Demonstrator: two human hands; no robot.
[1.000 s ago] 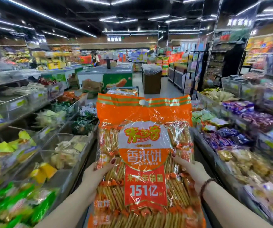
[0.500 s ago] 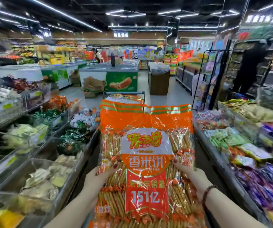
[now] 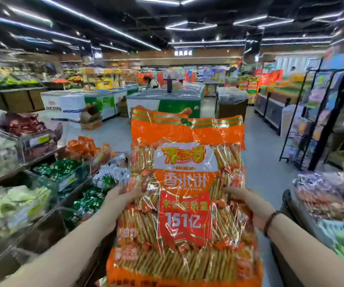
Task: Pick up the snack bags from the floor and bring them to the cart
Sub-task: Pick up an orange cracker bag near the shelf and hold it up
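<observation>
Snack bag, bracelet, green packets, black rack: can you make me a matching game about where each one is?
Things:
1. snack bag
2. bead bracelet
3. green packets
4. black rack

Places:
A. on the right wrist
B. in a bin on the left side of the aisle
C. standing on the floor at the right
D. held between the left hand and the right hand

Pairs: 1-D, 2-A, 3-B, 4-C

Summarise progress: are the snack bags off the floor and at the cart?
Done: the large orange crinkly plastic bag of rice crackers is off the floor, a second striped bag top showing behind it. In hand: left hand and right hand grip its sides. Remaining: reaching the cart, which is not in view.
</observation>
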